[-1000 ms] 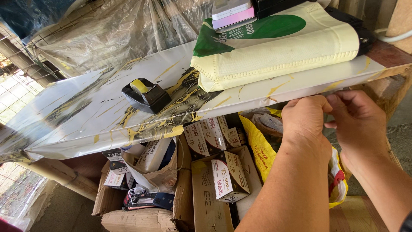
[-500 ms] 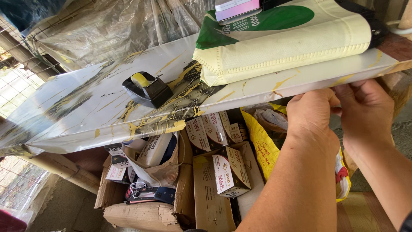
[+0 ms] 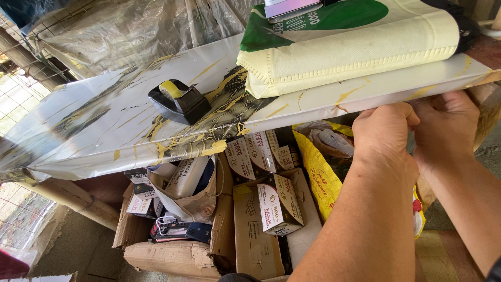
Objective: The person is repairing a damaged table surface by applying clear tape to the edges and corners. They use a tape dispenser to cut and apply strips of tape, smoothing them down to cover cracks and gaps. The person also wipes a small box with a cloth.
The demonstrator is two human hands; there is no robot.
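Note:
My left hand (image 3: 383, 137) and my right hand (image 3: 450, 124) are side by side at the front edge of a white marble-patterned table top (image 3: 104, 130), at its right end. The fingers of both hands curl up under the edge, where the fingertips are hidden. Whether they hold anything there is not visible. Directly above the hands, a folded cream and green fabric bag (image 3: 349, 49) lies on the table. A pink and white box (image 3: 289, 8) rests on top of the bag.
A black tape dispenser (image 3: 179, 100) with yellow tape stands mid-table. Under the table sit torn cardboard cartons (image 3: 250, 230) with several small white and brown boxes (image 3: 276, 206), a brown paper bag (image 3: 190, 201) and a yellow plastic sack (image 3: 315, 172). Plastic sheeting (image 3: 130, 26) hangs behind.
Both hands have moved up and closer to the underside of the table edge, with the fingers tucked further beneath it. The view has shifted slightly left and nearer.

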